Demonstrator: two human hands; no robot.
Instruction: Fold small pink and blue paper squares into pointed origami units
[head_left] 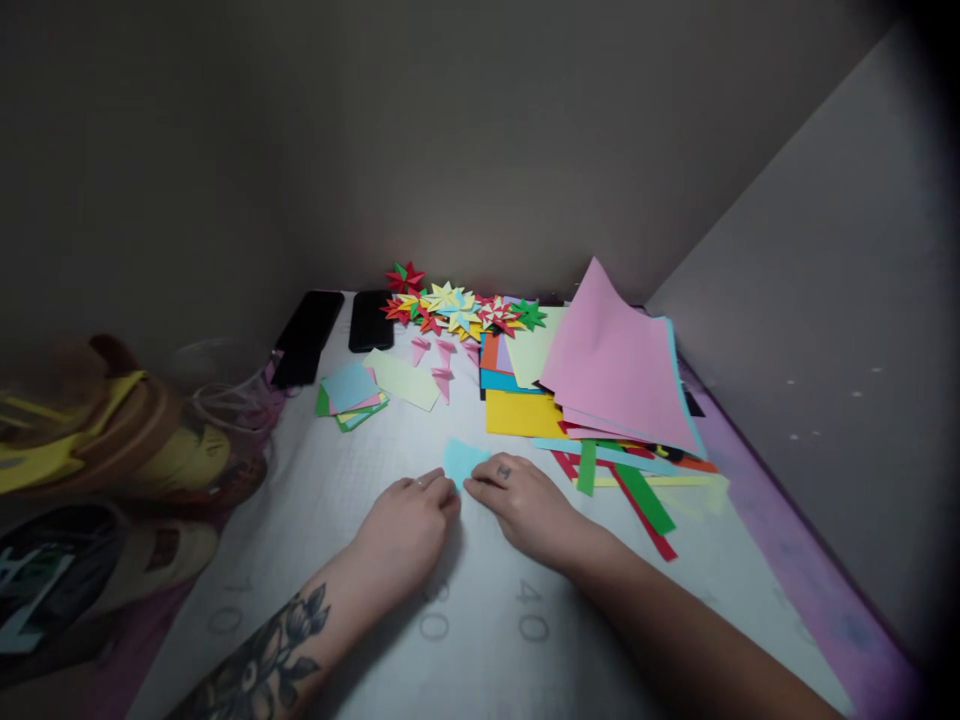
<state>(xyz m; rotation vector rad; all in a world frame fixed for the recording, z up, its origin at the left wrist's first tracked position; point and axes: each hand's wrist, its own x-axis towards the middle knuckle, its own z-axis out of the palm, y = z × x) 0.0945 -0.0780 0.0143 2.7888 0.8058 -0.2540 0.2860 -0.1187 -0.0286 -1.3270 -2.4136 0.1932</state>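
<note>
1. Left hand point(409, 525) and right hand point(534, 510) both pinched on small light-blue paper piece point(462, 458), poking out beyond the grip.
2. Looks like folding; crease too blurry.
3. Next needs lined-up edges imo.

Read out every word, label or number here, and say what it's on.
"10": white mat, left part.
"30": mat, middle; first digit unclear.
"40": mat, right of that.
Pale marks, dark item at far left: too blurred.
Mark, right hand, on a finger: too small.
</note>
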